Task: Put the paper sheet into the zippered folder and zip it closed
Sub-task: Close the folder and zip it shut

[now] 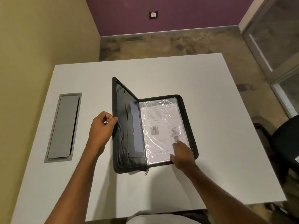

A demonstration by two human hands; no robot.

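Pinches the half-raised cover (124, 126) of the zippered folder (193, 126) at its outer edge with the left hand (101, 128), fingers curled; presses the straight-fingered right hand (182, 155) on the paper sheet (159, 126), under clear plastic (157, 102) in the flat half, mid table (226, 126). Likely needs that cover swung rightward about a spine (142, 126) running near edge to far edge, zipper pull (146, 172) at its near end, closer to the right hand. Cannot read the print through glare.

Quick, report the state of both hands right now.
Left hand: pinching the edge of the zippered folder's raised left cover.
Right hand: open, fingers pressing on the paper sheet through the clear sleeve.
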